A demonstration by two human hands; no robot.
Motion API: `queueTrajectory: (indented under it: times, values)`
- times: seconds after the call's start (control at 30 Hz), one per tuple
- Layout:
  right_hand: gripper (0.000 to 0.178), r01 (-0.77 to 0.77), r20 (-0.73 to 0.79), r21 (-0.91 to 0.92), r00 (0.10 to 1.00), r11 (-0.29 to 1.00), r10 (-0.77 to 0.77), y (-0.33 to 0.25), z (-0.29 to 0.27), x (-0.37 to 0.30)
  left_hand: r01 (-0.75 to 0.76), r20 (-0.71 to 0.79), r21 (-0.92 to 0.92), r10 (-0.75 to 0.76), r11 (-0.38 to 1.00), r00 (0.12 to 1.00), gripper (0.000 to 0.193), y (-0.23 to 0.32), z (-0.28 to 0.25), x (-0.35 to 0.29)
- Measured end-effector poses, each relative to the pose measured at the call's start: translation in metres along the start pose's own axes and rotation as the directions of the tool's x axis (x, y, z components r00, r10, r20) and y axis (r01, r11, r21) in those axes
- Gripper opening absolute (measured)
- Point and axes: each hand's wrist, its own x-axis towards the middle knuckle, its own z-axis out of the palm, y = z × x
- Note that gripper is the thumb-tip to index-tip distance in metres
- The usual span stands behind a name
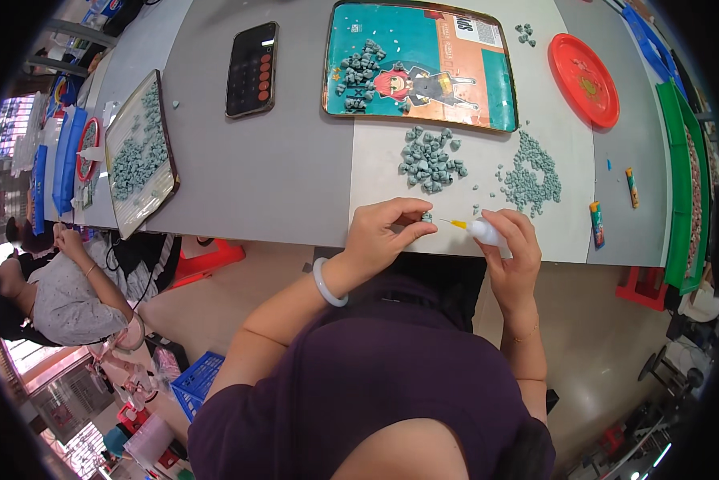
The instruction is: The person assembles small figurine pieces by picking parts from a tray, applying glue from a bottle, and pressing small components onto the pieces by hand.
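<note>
Near the table's front edge, my left hand (379, 232) pinches a small grey-green piece (427, 217) between thumb and fingertips. A small white squeeze bottle (485, 233) with a yellow needle tip lies in the closed fingers of my right hand (517, 246). Its thin needle points left at the piece, close to it; whether they touch I cannot tell. Just beyond my hands sits a heap of larger grey-green pieces (430, 160). Smaller bits of the same colour (533, 178) are spread to the right of that heap.
A printed tray (475, 88) holding more pieces lies at the back, with a phone (252, 70) left of it. Another tray (167, 178) stands farther left. At right are a red plate (563, 60), two small tubes (597, 224) and a green bin (673, 160). A co-worker (79, 296) sits at left.
</note>
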Motion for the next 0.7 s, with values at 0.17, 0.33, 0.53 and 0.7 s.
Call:
queueTrajectory:
  times: [0.17,0.33,0.53,0.7]
  values:
    - [0.037,0.161,-0.085,-0.179,0.98,0.971,-0.178,-0.004,-0.002,0.003,-0.003,-0.022,-0.014,0.002,1.0,1.0,0.023,-0.001,0.0,-0.001]
    - [0.037,0.216,-0.122,-0.386,0.952,0.897,-0.282,-0.011,-0.004,0.003,-0.023,-0.041,0.014,0.023,1.0,0.999,0.024,-0.002,0.001,-0.001]
    - [0.034,0.248,-0.095,-0.441,0.943,0.863,-0.32,-0.013,-0.004,0.003,-0.029,-0.034,0.029,0.03,0.999,0.999,0.024,-0.002,0.0,0.0]
    - [0.037,0.246,-0.125,-0.441,0.936,0.863,-0.33,-0.011,0.0,0.005,-0.03,-0.023,0.043,0.031,0.999,0.999,0.024,-0.001,0.0,-0.001]
